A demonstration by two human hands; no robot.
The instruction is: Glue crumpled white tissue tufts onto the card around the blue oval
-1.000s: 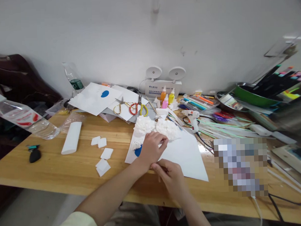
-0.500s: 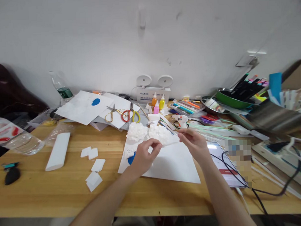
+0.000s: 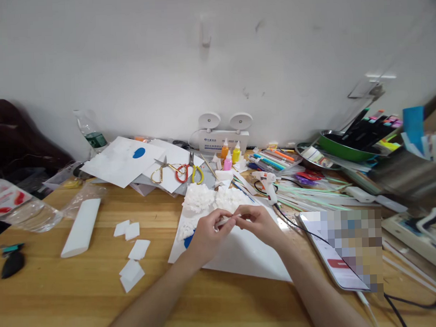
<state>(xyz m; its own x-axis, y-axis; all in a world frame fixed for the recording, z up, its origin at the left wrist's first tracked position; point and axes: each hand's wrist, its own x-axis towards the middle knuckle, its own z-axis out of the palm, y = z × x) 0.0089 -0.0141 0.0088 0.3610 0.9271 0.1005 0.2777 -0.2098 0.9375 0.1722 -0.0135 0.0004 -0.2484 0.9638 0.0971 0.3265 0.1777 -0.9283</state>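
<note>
Over a white sheet of paper (image 3: 239,258) my two hands meet, fingertips together. My left hand (image 3: 209,235) is closed in a pinch on a small white piece of paper (image 3: 224,220). At the other end of that piece, the fingers of my right hand (image 3: 258,224) are pinched too. White crumpled paper tufts (image 3: 198,198) cover the far part of the sheet, and a blue patch (image 3: 188,242) shows partly behind my left hand. Several small white paper squares (image 3: 138,249) lie on the table to the left.
A glue gun (image 3: 269,183) stands behind my right hand, its cable running past a phone (image 3: 336,259). Scissors (image 3: 182,172), small paint bottles (image 3: 227,163) and pens lie at the back. On the left are a white block (image 3: 81,228) and a large water bottle (image 3: 22,208).
My right hand has moved left and down to meet my left hand at the small white piece. The glue gun is now less covered by my right hand.
</note>
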